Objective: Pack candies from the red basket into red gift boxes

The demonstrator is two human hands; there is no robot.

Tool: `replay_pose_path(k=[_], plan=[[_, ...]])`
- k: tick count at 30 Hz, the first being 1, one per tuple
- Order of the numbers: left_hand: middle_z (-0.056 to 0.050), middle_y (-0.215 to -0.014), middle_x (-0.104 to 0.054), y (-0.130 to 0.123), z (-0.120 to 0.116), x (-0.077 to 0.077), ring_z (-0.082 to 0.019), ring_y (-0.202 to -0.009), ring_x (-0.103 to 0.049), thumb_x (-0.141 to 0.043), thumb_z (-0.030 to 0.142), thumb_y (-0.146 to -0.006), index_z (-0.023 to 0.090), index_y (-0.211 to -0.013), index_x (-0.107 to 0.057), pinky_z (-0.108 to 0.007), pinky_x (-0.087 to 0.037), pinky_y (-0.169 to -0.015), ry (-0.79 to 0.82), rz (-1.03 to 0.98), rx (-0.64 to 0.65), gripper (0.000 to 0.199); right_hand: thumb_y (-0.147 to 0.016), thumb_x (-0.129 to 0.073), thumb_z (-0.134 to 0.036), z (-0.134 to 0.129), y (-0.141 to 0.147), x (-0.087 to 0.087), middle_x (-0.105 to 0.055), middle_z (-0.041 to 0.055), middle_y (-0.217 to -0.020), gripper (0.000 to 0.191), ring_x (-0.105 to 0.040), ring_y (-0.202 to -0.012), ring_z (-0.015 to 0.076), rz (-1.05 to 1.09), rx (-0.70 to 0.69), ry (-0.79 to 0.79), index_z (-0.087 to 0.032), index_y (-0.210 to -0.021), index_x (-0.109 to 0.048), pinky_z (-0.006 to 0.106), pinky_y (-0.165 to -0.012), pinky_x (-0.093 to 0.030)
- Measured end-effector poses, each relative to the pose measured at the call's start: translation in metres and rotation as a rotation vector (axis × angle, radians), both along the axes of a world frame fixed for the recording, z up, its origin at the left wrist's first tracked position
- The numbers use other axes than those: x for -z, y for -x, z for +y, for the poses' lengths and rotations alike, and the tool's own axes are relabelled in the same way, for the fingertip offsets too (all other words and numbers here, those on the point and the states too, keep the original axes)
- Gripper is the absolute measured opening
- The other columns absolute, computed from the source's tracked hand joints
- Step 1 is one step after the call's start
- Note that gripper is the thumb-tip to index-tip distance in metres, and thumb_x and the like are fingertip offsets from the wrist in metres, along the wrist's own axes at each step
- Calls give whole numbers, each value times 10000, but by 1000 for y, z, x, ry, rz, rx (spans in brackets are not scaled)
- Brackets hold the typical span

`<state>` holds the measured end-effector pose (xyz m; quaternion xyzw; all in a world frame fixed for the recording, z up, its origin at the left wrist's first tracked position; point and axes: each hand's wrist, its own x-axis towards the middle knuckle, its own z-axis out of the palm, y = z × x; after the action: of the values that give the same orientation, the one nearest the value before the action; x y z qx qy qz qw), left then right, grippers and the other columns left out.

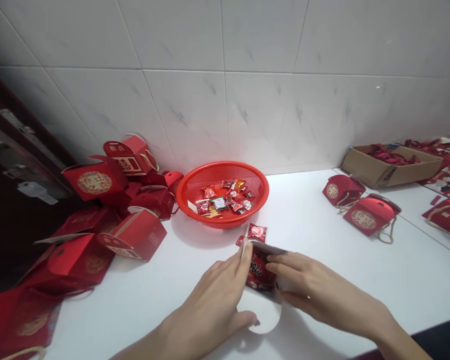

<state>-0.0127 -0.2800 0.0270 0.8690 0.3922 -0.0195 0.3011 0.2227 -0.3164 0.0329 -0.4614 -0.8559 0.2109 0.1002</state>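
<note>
An open gift box (269, 316) with a pale inside and a rounded white flap stands between my hands at the lower middle. Inside it lies a red packet (257, 272) with dark lettering. My left hand (213, 295) grips the box's left side, fingers along the wall and thumb by the flap. On the other side, my right hand (307, 280) holds the right wall, with fingertips reaching in beside the packet; its thumb is hidden. Just behind the box is a small red wrapped sweet (257, 232). Farther back, a red plastic basket (183, 172) contains several wrapped sweets (219, 202).
Several red gift boxes (135, 235) are piled at the left, near a dark door with a key (35, 191). To the right stand more red boxes (363, 216) with cord handles and a cardboard box (378, 167) of red ribbons. A tiled wall (262, 120) rises behind the white table (300, 205).
</note>
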Motion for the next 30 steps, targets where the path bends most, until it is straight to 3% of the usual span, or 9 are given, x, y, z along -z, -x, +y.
replay_pose_path(k=[6,11,14,20,24,27,30], plan=[[-172,-1675,-202,-1,4,3,-379,-1456,-367,-705,396,-844,216,-1626,-37,-493,-386,-1127,11,0,-15,1044,-924,-561,-104,9,3,-3,-715,94,-1034,175,-684,-1027,245,15,-49,-28,-204,-1019,-669,347,-858,-552],[-186,-1494,-514,1,12,1,-378,-1281,-546,-724,490,-819,206,-1619,-124,-492,-458,-1026,37,-65,-50,1039,-954,-561,-149,12,1,15,-725,96,-1172,277,-663,-1150,240,315,-31,-323,-245,-1200,-646,370,-954,-565],[-177,-1465,-536,3,18,0,-388,-1285,-539,-732,524,-797,218,-1599,-214,-487,-465,-1016,25,-132,-44,1002,-929,-622,-159,13,-1,34,-719,85,-1227,326,-659,-1165,243,469,85,-457,-265,-1236,-641,407,-1009,-543],[-141,-1526,-460,0,25,-2,-379,-1315,-513,-735,457,-808,287,-1498,-400,-478,-472,-1015,51,-179,-29,786,-945,-620,-286,33,1,72,-733,77,-1198,186,-647,-1172,278,856,233,-373,-299,-1097,-725,458,-979,-537],[-102,-1485,-472,-2,28,-1,-357,-1269,-543,-749,404,-794,333,-1414,-485,-459,-502,-980,65,-223,-5,677,-932,-613,-471,42,6,88,-676,88,-1305,350,-596,-1254,314,1034,271,-276,-308,-1234,-679,479,-1048,-479],[-98,-1441,-509,-4,32,1,-359,-1270,-547,-760,397,-777,344,-1459,-444,-452,-520,-966,76,-260,13,754,-910,-603,-563,42,6,93,-631,93,-1368,509,-577,-1271,319,1037,290,-239,-310,-1351,-598,458,-1048,-473],[-150,-1602,-353,-5,34,7,-415,-1436,-386,-773,429,-764,301,-1593,-245,-515,-459,-1068,71,-243,-6,991,-905,-580,-615,41,5,96,-624,97,-1368,574,-573,-1267,317,1013,298,-258,-306,-1388,-555,443,-1056,-465]])
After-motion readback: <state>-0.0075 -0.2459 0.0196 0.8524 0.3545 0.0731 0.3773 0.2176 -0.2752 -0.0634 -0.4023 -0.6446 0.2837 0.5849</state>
